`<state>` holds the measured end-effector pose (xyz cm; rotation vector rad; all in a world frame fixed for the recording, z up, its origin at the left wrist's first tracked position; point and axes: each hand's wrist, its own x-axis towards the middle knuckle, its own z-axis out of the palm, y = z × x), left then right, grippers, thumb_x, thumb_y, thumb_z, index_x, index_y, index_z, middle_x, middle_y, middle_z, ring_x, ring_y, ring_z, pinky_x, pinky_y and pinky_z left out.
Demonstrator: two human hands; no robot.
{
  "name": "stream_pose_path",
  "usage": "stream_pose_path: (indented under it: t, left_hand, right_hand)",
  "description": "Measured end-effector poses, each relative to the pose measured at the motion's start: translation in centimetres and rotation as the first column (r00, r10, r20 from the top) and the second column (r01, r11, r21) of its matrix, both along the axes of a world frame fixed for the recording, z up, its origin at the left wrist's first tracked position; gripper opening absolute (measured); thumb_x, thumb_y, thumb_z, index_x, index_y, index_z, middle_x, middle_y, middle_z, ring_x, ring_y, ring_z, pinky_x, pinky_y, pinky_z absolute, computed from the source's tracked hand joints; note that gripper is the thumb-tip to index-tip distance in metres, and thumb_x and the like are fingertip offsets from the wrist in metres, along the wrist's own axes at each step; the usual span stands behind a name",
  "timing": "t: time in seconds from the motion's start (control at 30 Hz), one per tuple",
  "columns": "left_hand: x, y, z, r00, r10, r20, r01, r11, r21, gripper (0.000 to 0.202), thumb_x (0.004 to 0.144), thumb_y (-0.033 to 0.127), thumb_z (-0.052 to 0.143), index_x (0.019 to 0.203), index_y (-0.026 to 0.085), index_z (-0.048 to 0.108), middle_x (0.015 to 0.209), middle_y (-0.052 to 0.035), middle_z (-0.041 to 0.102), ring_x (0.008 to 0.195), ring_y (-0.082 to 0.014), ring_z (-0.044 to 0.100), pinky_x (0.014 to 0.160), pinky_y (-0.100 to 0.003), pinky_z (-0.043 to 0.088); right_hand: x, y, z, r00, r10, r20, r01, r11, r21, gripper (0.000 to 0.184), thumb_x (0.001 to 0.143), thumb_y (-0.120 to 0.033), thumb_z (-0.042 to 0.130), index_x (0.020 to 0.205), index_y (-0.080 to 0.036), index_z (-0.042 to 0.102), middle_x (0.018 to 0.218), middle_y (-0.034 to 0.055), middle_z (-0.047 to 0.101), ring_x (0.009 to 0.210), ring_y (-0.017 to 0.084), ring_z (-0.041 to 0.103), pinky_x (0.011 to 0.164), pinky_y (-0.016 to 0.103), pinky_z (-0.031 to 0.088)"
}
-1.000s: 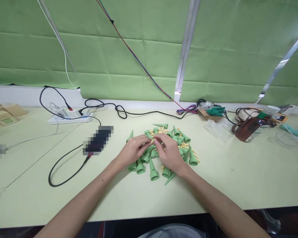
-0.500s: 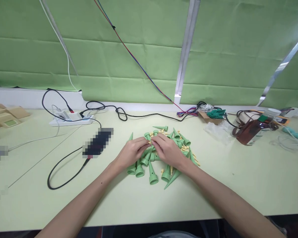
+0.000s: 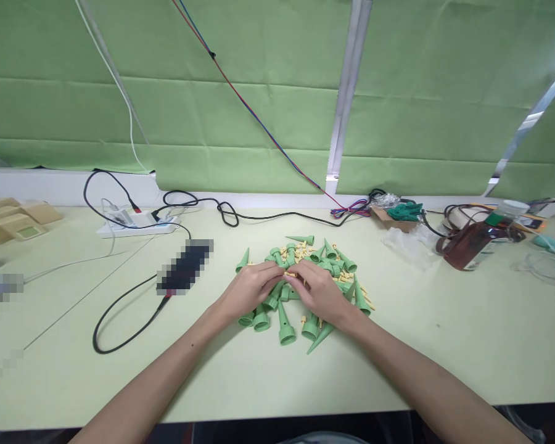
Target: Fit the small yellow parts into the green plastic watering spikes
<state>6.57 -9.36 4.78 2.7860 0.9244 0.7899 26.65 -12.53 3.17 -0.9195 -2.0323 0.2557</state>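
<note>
Over a heap of green plastic watering spikes (image 3: 287,330), my left hand (image 3: 252,288) and my right hand (image 3: 321,291) meet at the fingertips. A small yellow plastic peg (image 3: 290,274) shows between them. My right thumb and fingers pinch it, and my left fingertips are closed at its left end. The spikes are hollow cones with a wide round collar, lying in different directions around both hands. Several more yellow pegs (image 3: 303,250) are scattered among them, mostly behind and right of my hands. My palms and wrists hide part of the heap.
At left lie a blurred black device (image 3: 185,268) with a looped cable and a white power strip (image 3: 139,227). Tan boxes (image 3: 28,225) stand at far left. Toward the right are a brown bottle (image 3: 467,246), clear plastic wrap (image 3: 409,243) and a small cardboard box (image 3: 393,220).
My fingertips have shifted slightly right and down, and more of the yellow peg shows between them. The whole view has moved a little; the heap looks much the same.
</note>
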Motion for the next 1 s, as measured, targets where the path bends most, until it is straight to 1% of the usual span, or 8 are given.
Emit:
stream_pose_path:
  t: [0.07, 0.13, 0.27, 0.33, 0.47, 0.57, 0.87, 1.0]
  left_hand:
    - [0.0, -0.1, 0.0, 1.0, 0.001, -0.003, -0.001, 1.0, 0.001, 0.031, 0.1, 0.027, 0.036, 0.095, 0.018, 0.066, 0.082, -0.0049, 0.063, 0.072, -0.0145, 0.057, 0.066, -0.026, 0.043]
    - [0.1, -0.1, 0.1, 1.0, -0.003, 0.008, 0.003, 1.0, -0.001, 0.03, 0.1, 0.028, 0.037, 0.097, 0.018, 0.065, 0.085, -0.0052, 0.064, 0.075, -0.0148, 0.058, 0.068, -0.026, 0.044]
    - [0.1, -0.2, 0.2, 1.0, 0.01, 0.025, -0.01, 1.0, 0.0, 0.027, 0.1, 0.027, 0.04, 0.1, 0.018, 0.065, 0.088, -0.005, 0.066, 0.076, -0.0148, 0.06, 0.069, -0.026, 0.044]
    - [0.1, -0.2, 0.3, 0.999, 0.034, 0.038, -0.034, 0.999, -0.001, 0.026, 0.099, 0.027, 0.04, 0.099, 0.018, 0.065, 0.089, -0.0049, 0.066, 0.078, -0.0148, 0.061, 0.07, -0.025, 0.045]
    - [0.1, -0.3, 0.7, 0.993, 0.103, 0.056, -0.102, 0.995, -0.014, 0.023, 0.098, 0.025, 0.043, 0.097, 0.018, 0.065, 0.089, -0.0049, 0.067, 0.078, -0.0152, 0.061, 0.069, -0.025, 0.044]
    - [0.2, -0.3, 0.9, 0.99, 0.134, 0.052, -0.133, 0.991, -0.023, 0.022, 0.097, 0.025, 0.044, 0.092, 0.018, 0.065, 0.086, -0.0043, 0.066, 0.076, -0.0152, 0.06, 0.066, -0.025, 0.042]
    - [0.4, -0.5, 1.3, 0.988, 0.152, 0.026, -0.149, 0.984, -0.094, 0.023, 0.095, 0.025, 0.044, 0.09, 0.017, 0.065, 0.085, -0.0039, 0.064, 0.072, -0.0144, 0.057, 0.065, -0.024, 0.04]
    - [0.5, -0.7, 1.6, 0.986, 0.157, -0.053, -0.163, 0.975, -0.152, 0.023, 0.092, 0.027, 0.047, 0.08, 0.017, 0.064, 0.073, -0.0014, 0.061, 0.064, -0.0136, 0.054, 0.06, -0.024, 0.036]
  right_hand:
    - [-0.1, -0.1, 0.1, 0.999, -0.032, -0.021, 0.031, 0.999, -0.024, 0.017, 0.098, -0.025, 0.046, 0.089, -0.019, 0.06, 0.08, 0.0044, 0.06, 0.073, 0.017, 0.055, 0.066, 0.028, 0.043]
    - [-0.2, -0.1, 0.2, 0.996, -0.063, -0.071, 0.057, 0.995, -0.08, 0.019, 0.097, -0.027, 0.047, 0.083, -0.019, 0.059, 0.072, 0.002, 0.057, 0.065, 0.015, 0.052, 0.062, 0.027, 0.041]
    - [-0.4, -0.2, 0.5, 0.962, -0.106, -0.251, 0.041, 0.967, -0.251, 0.025, 0.095, -0.032, 0.049, 0.075, -0.019, 0.056, 0.06, -0.0023, 0.05, 0.053, 0.012, 0.043, 0.051, 0.024, 0.035]
    - [-0.4, -0.2, 0.5, 0.938, -0.134, -0.319, 0.037, 0.955, -0.294, 0.027, 0.094, -0.035, 0.05, 0.073, -0.019, 0.055, 0.058, -0.0031, 0.047, 0.051, 0.011, 0.041, 0.048, 0.023, 0.032]
    - [-0.1, 0.0, 0.5, 0.906, -0.174, -0.385, 0.048, 0.948, -0.316, 0.027, 0.092, -0.037, 0.052, 0.073, -0.018, 0.056, 0.056, -0.0035, 0.046, 0.05, 0.011, 0.04, 0.047, 0.024, 0.031]
    - [-0.1, 0.1, 0.4, 0.907, -0.174, -0.384, 0.048, 0.947, -0.316, 0.027, 0.092, -0.037, 0.052, 0.073, -0.018, 0.056, 0.057, -0.0032, 0.046, 0.05, 0.011, 0.04, 0.047, 0.024, 0.031]
    - [-0.2, 0.1, 0.4, 0.906, -0.169, -0.389, 0.035, 0.943, -0.33, 0.026, 0.09, -0.035, 0.054, 0.071, -0.017, 0.057, 0.056, -0.0032, 0.046, 0.049, 0.01, 0.038, 0.046, 0.024, 0.03]
    - [-0.2, 0.1, 0.4, 0.91, -0.17, -0.377, 0.041, 0.944, -0.327, 0.027, 0.09, -0.035, 0.054, 0.071, -0.017, 0.056, 0.055, -0.0033, 0.046, 0.048, 0.01, 0.039, 0.046, 0.024, 0.03]
